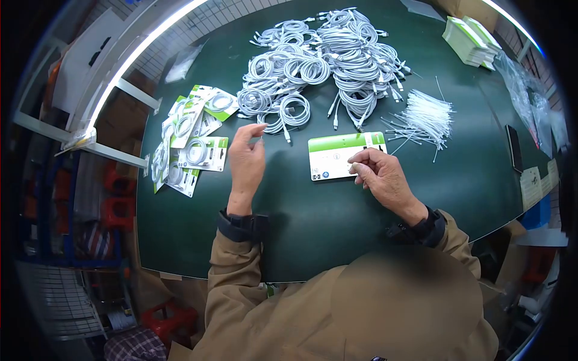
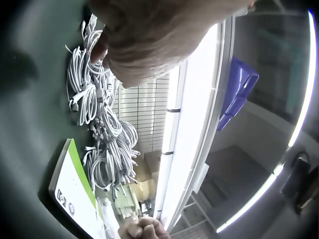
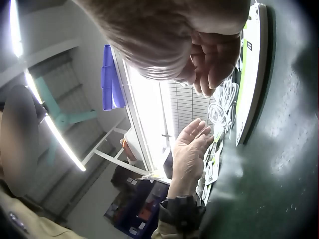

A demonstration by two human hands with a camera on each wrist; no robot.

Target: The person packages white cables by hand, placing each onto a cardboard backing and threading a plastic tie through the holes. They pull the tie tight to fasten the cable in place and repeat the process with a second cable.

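Observation:
In the head view, my left hand (image 1: 247,163) is raised over the green table, left of a stack of printed cards (image 1: 328,160) with a green top band. Its fingers bend loosely toward the right, and the right wrist view shows that left hand (image 3: 188,154) with fingers apart and nothing in them. My right hand (image 1: 385,179) hovers at the stack's right side, overlapping the top card in this view. Its fingers (image 3: 212,64) are loosely bent, with no object showing between them. Behind the stack lies a big heap of coiled white cables (image 1: 301,71).
Carded cable packs (image 1: 195,151) lie in a pile at the left. White cable ties (image 1: 426,117) are spread at the right. Further back right are more card stacks (image 1: 469,41) and a clear plastic bag (image 1: 527,102). A dark phone (image 1: 513,148) lies near the right edge.

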